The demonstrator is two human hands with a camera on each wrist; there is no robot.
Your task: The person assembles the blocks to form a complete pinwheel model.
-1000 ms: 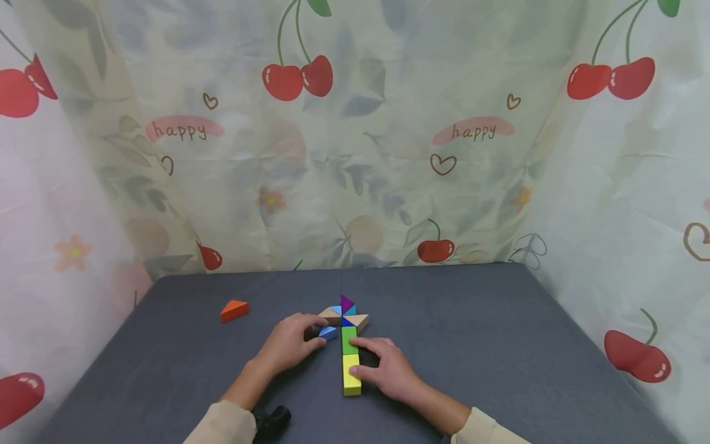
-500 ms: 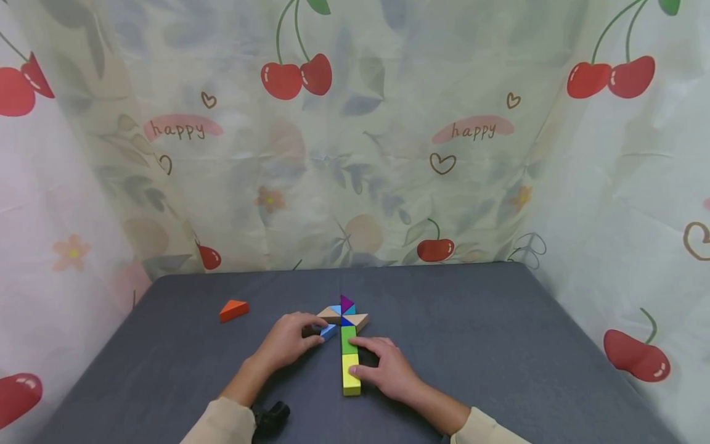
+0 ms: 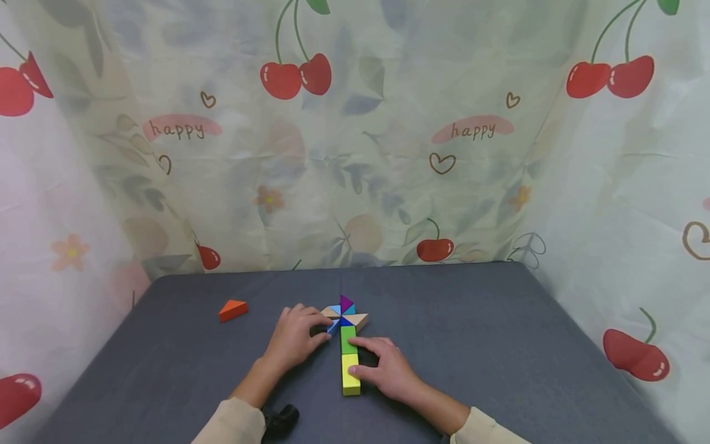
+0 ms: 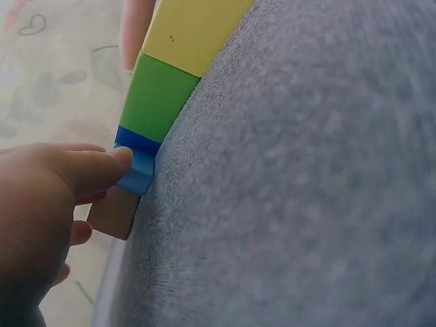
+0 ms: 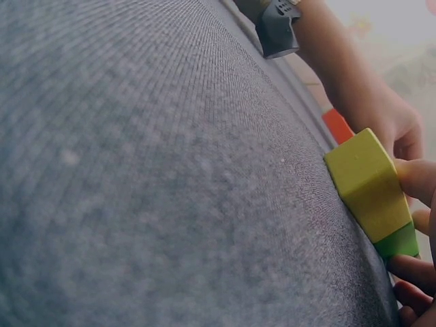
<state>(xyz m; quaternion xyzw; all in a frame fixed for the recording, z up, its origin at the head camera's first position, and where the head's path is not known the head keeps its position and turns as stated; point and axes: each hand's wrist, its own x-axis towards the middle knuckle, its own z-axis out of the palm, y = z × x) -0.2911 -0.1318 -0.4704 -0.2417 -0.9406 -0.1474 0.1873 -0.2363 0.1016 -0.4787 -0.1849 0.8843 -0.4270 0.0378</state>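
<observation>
My left hand (image 3: 294,336) pinches a light blue triangular block (image 3: 334,327) between thumb and fingers. In the left wrist view that blue block (image 4: 139,176) sits against the dark blue end beside the green block, its far side hidden by the thumb. A green block (image 3: 348,338) and a yellow block (image 3: 350,375) stand end to end in a column. My right hand (image 3: 391,370) touches them from the right, index finger on the green, thumb on the yellow. Above the column, a dark blue triangle (image 3: 346,321), wooden blocks (image 3: 357,320) and a purple triangle (image 3: 346,304) form a pinwheel.
An orange-red triangular block (image 3: 233,310) lies apart at the left back of the dark grey table (image 3: 471,345). A printed curtain (image 3: 355,154) closes off the back and both sides. A black wrist device (image 3: 281,420) is by my left forearm.
My left hand has moved slightly right and up, bringing the light blue triangle in against the pinwheel and turning it a little. My right hand stays in place on the column.
</observation>
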